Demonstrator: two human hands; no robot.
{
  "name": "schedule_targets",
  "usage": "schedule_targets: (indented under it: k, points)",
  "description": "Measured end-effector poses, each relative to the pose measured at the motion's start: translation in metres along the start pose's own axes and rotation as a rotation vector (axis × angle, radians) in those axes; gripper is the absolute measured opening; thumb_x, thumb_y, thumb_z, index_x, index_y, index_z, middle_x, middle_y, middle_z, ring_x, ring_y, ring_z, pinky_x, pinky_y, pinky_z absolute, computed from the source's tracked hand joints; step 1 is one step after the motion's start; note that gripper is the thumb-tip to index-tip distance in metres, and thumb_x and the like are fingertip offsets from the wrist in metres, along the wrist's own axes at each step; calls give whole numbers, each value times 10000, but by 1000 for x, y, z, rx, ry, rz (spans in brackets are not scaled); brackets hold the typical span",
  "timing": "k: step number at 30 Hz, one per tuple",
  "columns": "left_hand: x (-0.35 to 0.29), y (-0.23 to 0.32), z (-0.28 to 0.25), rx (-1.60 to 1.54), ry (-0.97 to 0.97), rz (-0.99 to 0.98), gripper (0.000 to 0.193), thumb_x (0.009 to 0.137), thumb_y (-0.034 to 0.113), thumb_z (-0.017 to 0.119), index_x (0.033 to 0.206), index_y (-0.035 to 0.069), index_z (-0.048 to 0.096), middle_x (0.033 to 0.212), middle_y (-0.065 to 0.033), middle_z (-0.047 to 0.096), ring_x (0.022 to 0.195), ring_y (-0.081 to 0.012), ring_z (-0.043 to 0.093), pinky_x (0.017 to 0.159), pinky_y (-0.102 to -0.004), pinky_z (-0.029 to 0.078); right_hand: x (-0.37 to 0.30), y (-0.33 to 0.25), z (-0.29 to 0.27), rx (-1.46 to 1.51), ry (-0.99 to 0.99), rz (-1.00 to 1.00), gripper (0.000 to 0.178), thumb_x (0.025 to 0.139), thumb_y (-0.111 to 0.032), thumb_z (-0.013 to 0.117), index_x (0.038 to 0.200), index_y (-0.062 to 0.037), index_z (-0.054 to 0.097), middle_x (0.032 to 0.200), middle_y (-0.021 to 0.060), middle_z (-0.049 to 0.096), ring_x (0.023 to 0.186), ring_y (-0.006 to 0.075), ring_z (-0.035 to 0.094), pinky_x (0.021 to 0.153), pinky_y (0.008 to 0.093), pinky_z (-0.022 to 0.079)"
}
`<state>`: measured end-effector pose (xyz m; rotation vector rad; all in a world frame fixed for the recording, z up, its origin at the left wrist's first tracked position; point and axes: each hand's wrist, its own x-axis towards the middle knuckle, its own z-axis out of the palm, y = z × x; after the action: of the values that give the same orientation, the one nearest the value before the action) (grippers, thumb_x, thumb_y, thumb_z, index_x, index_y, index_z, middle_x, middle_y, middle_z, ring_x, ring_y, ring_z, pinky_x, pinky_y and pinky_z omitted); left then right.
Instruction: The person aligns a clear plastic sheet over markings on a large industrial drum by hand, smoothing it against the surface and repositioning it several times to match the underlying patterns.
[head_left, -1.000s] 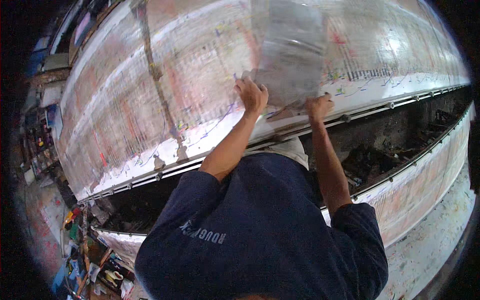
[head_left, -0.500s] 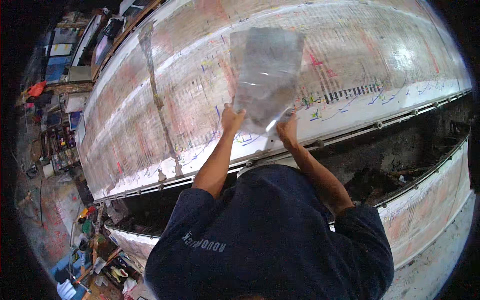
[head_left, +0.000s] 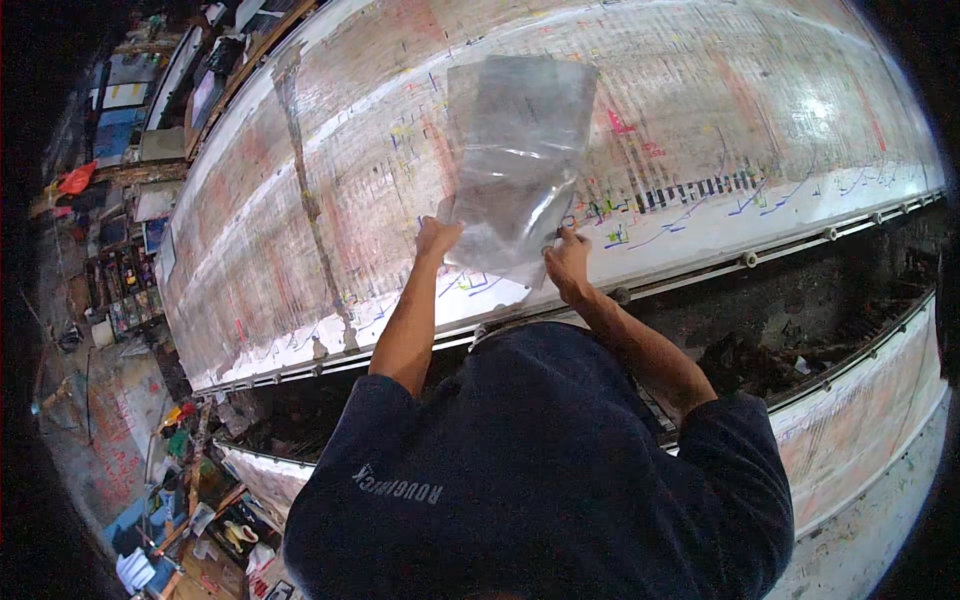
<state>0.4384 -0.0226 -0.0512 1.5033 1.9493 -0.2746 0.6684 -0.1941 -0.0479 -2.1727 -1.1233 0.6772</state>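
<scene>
Between my hands a clear, glossy plastic sheet [head_left: 520, 150] is stretched out over the long pale table [head_left: 380, 190]. My left hand [head_left: 438, 238] pinches its near left edge. At the near right edge my right hand [head_left: 567, 262] grips it with closed fingers. The sheet's far end shows no hand on it, and its near part is creased and bright with reflections. Through the plastic the stained table surface looks grey. Whether the sheet is one layer or a bag, I cannot tell.
A white rail [head_left: 750, 260] with round knobs runs along the table's near edge. Beyond it lies a dark gap [head_left: 780, 330], then a second pale table [head_left: 850, 430]. Bottles [head_left: 125, 285], tools and a red-orange bag [head_left: 77, 179] clutter the left side. Coloured marks cover the tabletop.
Both hands and the plastic sheet have shifted slightly left in the view. The sheet's near part has flexed and its reflections have changed. Both hands keep their hold.
</scene>
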Motion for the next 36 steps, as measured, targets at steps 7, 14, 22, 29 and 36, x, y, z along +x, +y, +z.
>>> schedule_targets:
  k: [7, 14, 22, 29, 36]
  points:
    - [-24, -9, 30, 272, 371, 90, 717, 824, 453, 704, 1250, -96, 531, 1187, -254, 622, 990, -379, 653, 861, -464, 516, -6, 33, 91, 1142, -164, 483, 529, 828, -8, 509, 1340, 16, 377, 991, 142, 539, 761, 185, 570, 530, 300, 498]
    - [-16, -4, -35, -626, -349, -3, 575, 848, 366, 717, 1204, -64, 583, 1015, -248, 678, 857, -288, 702, 734, -387, 563, 35, -16, -41, 995, -439, 138, 356, 873, 1, 502, 1224, -15, 555, 804, 81, 640, 571, 157, 560, 553, 319, 498]
    - [-183, 168, -47, -424, 277, 723, 529, 943, 119, 567, 1451, 54, 438, 762, -278, 647, 652, -399, 664, 625, -455, 516, 62, -72, -272, 379, -418, -97, 399, 949, -84, 530, 1336, 17, 529, 896, 126, 690, 751, 195, 670, 690, 294, 528]
    - [-126, 213, 67, -476, 84, 737, 547, 922, 123, 599, 1443, 59, 448, 1041, -271, 669, 970, -446, 638, 837, -511, 496, 53, 60, -220, 672, -94, 180, 425, 946, -73, 555, 1361, -22, 478, 855, 139, 695, 711, 184, 684, 634, 318, 540]
    - [-82, 165, 140, -131, 326, 900, 405, 816, 149, 686, 1208, 57, 639, 1049, -181, 686, 1030, -393, 623, 856, -450, 491, 39, 99, -154, -721, 487, -19, 475, 858, -227, 670, 1277, -50, 537, 1089, 249, 647, 1021, 382, 635, 822, 480, 518]
